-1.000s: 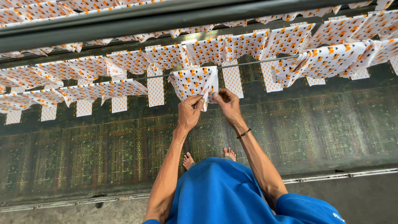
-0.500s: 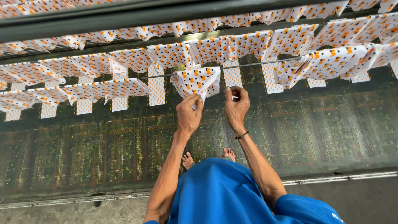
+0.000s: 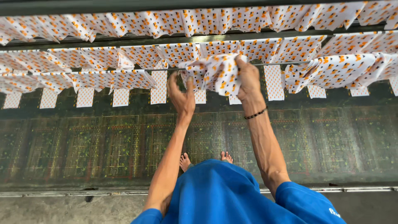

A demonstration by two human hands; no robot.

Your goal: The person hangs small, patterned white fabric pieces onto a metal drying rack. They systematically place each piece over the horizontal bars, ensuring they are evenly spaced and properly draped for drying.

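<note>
Head view, looking down past a blue shirt [image 3: 224, 195] and two bare feet [image 3: 205, 159]. A white cloth printed with small orange and dark motifs [image 3: 213, 72] hangs bunched and creased on a thin line [image 3: 166, 69] at 12 o'clock, in the middle row of similar printed cloths [image 3: 103, 79]. The right hand [image 3: 248, 76], at 1 o'clock, with a dark bracelet [image 3: 255, 114] at its wrist, is clamped on the cloth's right edge, fingers folded into the fabric. The left hand [image 3: 182, 97], at 11 o'clock, has fingers spread apart, its fingertips touching the cloth's lower left edge. A dark patterned floor [image 3: 83, 141] lies below.
</note>
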